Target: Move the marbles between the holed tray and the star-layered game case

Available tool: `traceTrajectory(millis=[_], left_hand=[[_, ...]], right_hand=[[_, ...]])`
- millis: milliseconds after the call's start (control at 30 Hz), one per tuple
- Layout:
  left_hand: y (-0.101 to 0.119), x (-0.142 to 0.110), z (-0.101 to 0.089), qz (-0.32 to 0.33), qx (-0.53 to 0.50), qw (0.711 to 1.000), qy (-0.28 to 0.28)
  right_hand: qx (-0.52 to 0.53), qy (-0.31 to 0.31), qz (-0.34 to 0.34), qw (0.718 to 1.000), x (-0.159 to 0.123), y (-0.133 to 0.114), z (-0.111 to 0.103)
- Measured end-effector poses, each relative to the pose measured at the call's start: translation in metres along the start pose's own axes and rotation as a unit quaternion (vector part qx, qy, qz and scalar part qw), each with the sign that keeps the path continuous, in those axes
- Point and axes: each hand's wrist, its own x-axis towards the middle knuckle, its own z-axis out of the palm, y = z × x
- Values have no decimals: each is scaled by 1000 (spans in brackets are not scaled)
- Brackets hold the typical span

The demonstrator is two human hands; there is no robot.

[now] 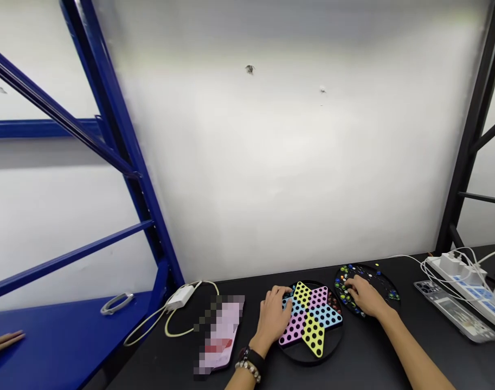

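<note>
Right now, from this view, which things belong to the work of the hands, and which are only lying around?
In use:
left hand, on the star-shaped Chinese checkers board
right hand, among the marbles in the round black tray

Lying about:
white power strip
white charger
pixelated flat object
metal ring on the blue shelf

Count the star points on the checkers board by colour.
Yellow points: 2
Pink points: 2
Blue points: 2
Total: 6
</note>
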Motion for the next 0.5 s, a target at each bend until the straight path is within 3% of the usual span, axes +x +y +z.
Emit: traceTrajectory(millis=[233,500], left_hand=[[1,-1,-1,-3,2,1000,-3],[2,-3,-3,-8,2,1000,0]], right_hand=[[47,84,32,995,14,27,7],[3,7,-13,1000,32,20,14]])
